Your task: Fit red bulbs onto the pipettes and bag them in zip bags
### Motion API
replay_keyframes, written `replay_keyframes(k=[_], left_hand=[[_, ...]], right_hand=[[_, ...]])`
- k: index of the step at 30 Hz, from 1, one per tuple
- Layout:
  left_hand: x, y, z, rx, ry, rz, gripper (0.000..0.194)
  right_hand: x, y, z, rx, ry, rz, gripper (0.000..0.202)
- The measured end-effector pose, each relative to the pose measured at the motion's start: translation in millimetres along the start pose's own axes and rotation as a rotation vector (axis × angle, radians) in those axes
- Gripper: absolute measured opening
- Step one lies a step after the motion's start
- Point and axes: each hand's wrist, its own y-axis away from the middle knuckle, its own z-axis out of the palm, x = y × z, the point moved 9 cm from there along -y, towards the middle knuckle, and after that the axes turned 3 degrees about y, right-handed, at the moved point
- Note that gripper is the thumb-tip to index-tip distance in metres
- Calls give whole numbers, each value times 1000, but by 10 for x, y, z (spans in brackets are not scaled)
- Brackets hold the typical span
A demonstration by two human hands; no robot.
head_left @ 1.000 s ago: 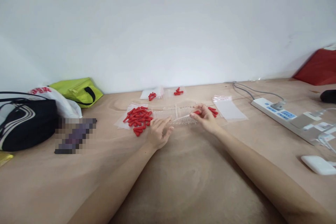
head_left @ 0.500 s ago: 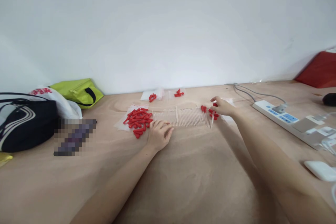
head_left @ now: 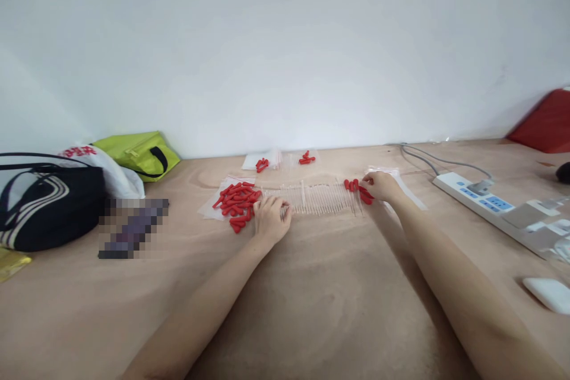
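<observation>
A row of thin clear sticks point(head_left: 318, 198) lies side by side across the table. My left hand point(head_left: 272, 218) rests at the row's left end with curled fingers, beside a pile of red pieces point(head_left: 236, 200) on a clear bag; whether it holds anything is hidden. At the right end, several red pieces point(head_left: 351, 184) sit on the tops of the last sticks. My right hand point(head_left: 379, 186) is closed there, fingertips pinched at a red piece point(head_left: 366, 195). A clear bag point(head_left: 412, 195) lies partly under this hand.
Small red groups lie on clear bags point(head_left: 252, 161) near the wall. A black bag point(head_left: 57, 208), a green bag point(head_left: 136, 153) and a blurred dark object point(head_left: 136, 230) are at left. A power strip point(head_left: 485, 205), a white case point(head_left: 547, 294) and a red bag point(head_left: 543, 124) are at right.
My right hand has come down to the red pieces and closed its fingers. Another red piece now stands at the row's right end. The view has shifted slightly; my left hand stays at the row.
</observation>
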Motion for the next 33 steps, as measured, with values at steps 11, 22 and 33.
replay_keyframes(k=[11, 22, 33], left_hand=[[52, -560, 485, -245, -190, -277, 30], [0, -635, 669, -367, -216, -363, 22], [19, -424, 290, -303, -68, -192, 17]], right_hand=[[-25, 44, 42, 11, 35, -19, 18], [8, 48, 24, 22, -23, 76, 19], [-145, 157, -451, 304, -592, 68, 24]])
